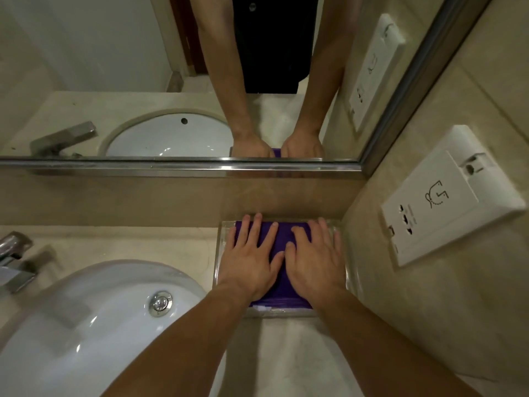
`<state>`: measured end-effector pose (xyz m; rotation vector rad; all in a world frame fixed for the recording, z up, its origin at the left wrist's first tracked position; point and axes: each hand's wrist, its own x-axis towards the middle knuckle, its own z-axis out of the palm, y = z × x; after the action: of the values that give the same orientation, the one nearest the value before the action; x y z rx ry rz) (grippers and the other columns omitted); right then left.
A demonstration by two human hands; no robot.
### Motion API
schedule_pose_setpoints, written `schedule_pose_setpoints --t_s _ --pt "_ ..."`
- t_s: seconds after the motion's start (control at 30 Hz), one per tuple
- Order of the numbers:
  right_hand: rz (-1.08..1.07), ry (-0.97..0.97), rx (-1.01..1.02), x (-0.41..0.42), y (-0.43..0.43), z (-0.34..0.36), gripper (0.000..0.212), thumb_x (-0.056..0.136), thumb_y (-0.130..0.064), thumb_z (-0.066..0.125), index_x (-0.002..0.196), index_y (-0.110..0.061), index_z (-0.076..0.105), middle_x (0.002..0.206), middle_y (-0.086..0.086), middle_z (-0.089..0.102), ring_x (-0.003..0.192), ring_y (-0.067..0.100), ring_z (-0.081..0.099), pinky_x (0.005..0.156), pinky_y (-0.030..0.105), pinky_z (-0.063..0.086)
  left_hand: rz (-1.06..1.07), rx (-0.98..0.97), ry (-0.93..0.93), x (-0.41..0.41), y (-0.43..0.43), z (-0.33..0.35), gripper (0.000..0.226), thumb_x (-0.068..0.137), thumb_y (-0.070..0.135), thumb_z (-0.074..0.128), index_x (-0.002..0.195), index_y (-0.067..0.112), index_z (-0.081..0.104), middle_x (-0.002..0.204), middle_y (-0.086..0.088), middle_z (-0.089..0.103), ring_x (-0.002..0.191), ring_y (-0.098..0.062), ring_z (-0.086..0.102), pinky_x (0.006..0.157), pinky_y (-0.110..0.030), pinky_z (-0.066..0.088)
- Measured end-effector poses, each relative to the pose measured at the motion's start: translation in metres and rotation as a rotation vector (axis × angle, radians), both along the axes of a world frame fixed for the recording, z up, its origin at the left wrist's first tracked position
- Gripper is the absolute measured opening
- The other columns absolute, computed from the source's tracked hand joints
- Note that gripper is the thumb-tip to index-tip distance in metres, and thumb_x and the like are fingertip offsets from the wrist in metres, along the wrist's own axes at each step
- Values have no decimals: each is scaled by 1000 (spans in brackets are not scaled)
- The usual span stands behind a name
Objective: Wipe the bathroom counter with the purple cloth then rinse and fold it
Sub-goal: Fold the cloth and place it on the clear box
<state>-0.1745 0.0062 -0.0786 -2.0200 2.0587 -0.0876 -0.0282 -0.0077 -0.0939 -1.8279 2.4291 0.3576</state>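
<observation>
Head view: the cloth (pixel 284 227) lies as a neat purple rectangle in a clear tray (pixel 221 253) at the back right corner of the counter (pixel 160 242), tight against the wall below the mirror (pixel 114 67). The left hand (pixel 249 262) and the right hand (pixel 315 262) lie side by side on top of it, palms down, fingers straight and spread. They press the cloth and grasp nothing. The thumbs nearly meet over the middle. The sink (pixel 100 310) and tap (pixel 14 262) sit to the left, apart from the tray. A socket (pixel 446 196) is on the right wall. The mirror shows both hands on the cloth from the far side.

By the look of it, this is the last step: the cloth seems folded and is being smoothed flat. Whether it is damp cannot be told. Next would be lifting both hands straight up, so the folds do not drag or spring open.
</observation>
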Motion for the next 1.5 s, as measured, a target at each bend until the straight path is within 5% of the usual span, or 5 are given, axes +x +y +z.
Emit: schedule_pose_setpoints --t_s 0.23,0.47,0.83,1.03,1.5 --pt "57 -10 59 1 5 -22 77 87 -56 -15 160 -33 -4 169 -3 -11 155 18 -14 122 41 -15 -85 -8 37 15 -6 -13 75 90 62 -8 159 32 -8 167 6 -16 155 -19 -18 123 -43 -15" --pt "6 19 24 3 10 -22 81 87 -53 -15 161 -23 -1 170 3 -6 156 20 -9 123 41 -11 -87 -85 32 4 4 -9 71 94 54 -4 158 22 -6 169 -5 -9 153 -21 -17 122 -43 -14" --pt "-81 -35 68 -5 29 -26 87 83 -62 -17 159 -21 -12 166 2 -21 153 17 -21 125 39 -9 -33 7 33 14 19 -14 74 95 67 2 154 28 -21 163 -1 -27 146 -19 -33 123 -40 -17" --pt "-78 -45 84 -9 30 -22 70 104 -56 11 159 -21 -14 166 2 -24 154 18 -20 126 39 -8 1 33 88 18 20 -12 78 97 69 11 158 28 -14 165 -3 -27 148 -21 -32 125 -42 -13" --pt "-10 21 78 -5 62 -28 79 86 -65 -15 153 -25 -25 165 -1 -27 150 15 -28 125 43 -11 -30 3 33 25 47 -14 83 90 74 -3 155 25 -19 167 -2 -23 152 -18 -26 125 -43 -13"
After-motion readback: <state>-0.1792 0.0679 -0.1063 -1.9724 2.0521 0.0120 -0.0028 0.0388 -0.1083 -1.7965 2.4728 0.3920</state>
